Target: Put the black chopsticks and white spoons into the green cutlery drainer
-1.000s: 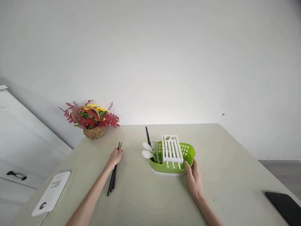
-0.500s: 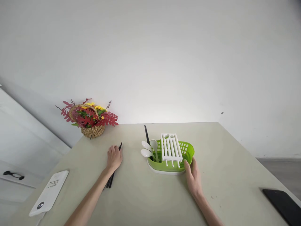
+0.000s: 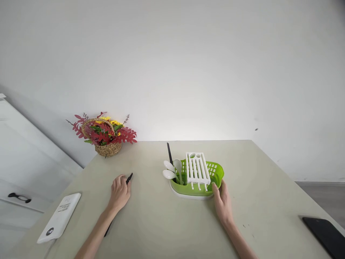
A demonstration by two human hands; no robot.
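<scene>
My left hand [image 3: 120, 191] is closed around several black chopsticks [image 3: 129, 178] at the table's left. Their tips show above the fingers and one end shows below the wrist; the middle is hidden. With thumb inside and fingers outside, my right hand [image 3: 223, 203] grips the right rim of a green plastic basket [image 3: 180, 189] on a white base. A slotted white rack [image 3: 198, 180] with small hooks sits across the basket's middle. White spoons [image 3: 169, 175] stand in its left end, beside upright black chopsticks [image 3: 169, 152].
A wicker basket of red and yellow flowers [image 3: 108, 149] stands at the back left. A white device resembling a power bank [image 3: 59, 217] with a cable lies on the left, a black phone [image 3: 322, 232] on the right. A white cabinet [image 3: 29, 154] adjoins the table [image 3: 167, 226].
My left hand has shifted left and a little nearer to me, bringing the chopsticks along and covering more of them. My right hand has kept its hold on the green basket.
</scene>
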